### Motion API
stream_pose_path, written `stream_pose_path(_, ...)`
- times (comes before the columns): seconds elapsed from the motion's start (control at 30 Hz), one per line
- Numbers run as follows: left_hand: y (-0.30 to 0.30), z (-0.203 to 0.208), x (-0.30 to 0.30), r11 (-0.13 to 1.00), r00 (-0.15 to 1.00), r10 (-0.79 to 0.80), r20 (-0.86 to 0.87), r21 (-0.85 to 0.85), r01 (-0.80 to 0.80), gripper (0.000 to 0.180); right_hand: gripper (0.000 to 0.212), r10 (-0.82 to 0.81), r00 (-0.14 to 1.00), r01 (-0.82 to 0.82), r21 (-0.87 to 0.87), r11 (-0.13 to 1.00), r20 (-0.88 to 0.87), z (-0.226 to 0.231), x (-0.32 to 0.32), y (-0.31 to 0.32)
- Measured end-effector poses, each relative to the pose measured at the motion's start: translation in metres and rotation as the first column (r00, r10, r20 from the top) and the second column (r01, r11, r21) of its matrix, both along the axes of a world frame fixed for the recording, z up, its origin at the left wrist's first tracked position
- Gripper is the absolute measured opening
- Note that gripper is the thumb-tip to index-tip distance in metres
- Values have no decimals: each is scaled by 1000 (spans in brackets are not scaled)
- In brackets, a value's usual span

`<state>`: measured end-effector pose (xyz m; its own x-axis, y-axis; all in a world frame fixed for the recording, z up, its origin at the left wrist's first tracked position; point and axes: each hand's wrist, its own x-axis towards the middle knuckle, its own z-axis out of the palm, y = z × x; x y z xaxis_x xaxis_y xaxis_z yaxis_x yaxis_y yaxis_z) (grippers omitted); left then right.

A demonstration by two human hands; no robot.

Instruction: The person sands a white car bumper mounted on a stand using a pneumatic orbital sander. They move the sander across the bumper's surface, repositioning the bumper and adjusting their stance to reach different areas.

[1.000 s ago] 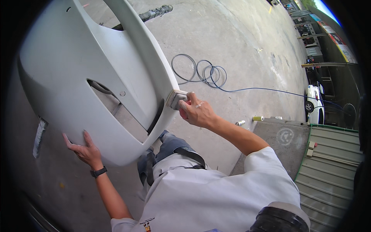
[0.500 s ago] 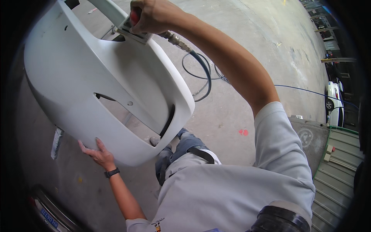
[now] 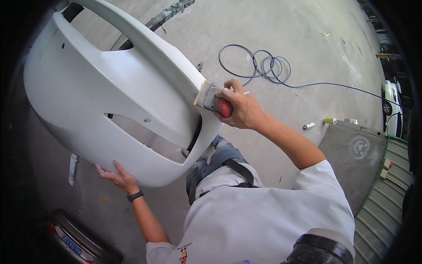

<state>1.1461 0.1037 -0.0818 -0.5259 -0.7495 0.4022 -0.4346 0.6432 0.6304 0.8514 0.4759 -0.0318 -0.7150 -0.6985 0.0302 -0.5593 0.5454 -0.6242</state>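
Observation:
A white car bumper (image 3: 105, 92) with long cut-out openings fills the left side, tilted on a stand. My right hand (image 3: 246, 105) is wrapped round a rectangular sander (image 3: 209, 97) with a red-and-black grip and a tan pad. The pad's edge lies at the bumper's right rim, beside the black slot near its lower right corner. Spread fingers of my left hand (image 3: 121, 177) rest against the lower edge of the bumper, with the thumb apart from the others. A black watch (image 3: 135, 196) circles that wrist.
A blue hose (image 3: 272, 70) lies coiled on the grey concrete floor and runs off right. Wrapped stand bars show at a dark padded arm (image 3: 169, 14) and a silvery leg (image 3: 74, 169). A dark car (image 3: 83, 240) stands at lower left. Small cans (image 3: 309, 126) lie to the right.
My right hand has brought the sander down and right along the bumper's rim, from the upper part toward the lower right corner. My left hand stays at the lower edge.

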Motion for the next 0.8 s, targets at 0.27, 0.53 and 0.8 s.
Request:
stream_pose_path(0.27,20,19,-1,986,957,154,246,-98,-133,67,59,-73,973,42,142,989,218,-19,74,57)
stream_pose_path(0.53,162,27,-19,760,799,-593,99,396,515,54,65,-32,946,131,-291,948,323,38,56,-89)
stream_pose_path(0.8,193,11,-102,691,774,-633,-8,444,570,17,91,-155,966,225,-379,898,208,27,43,-133)
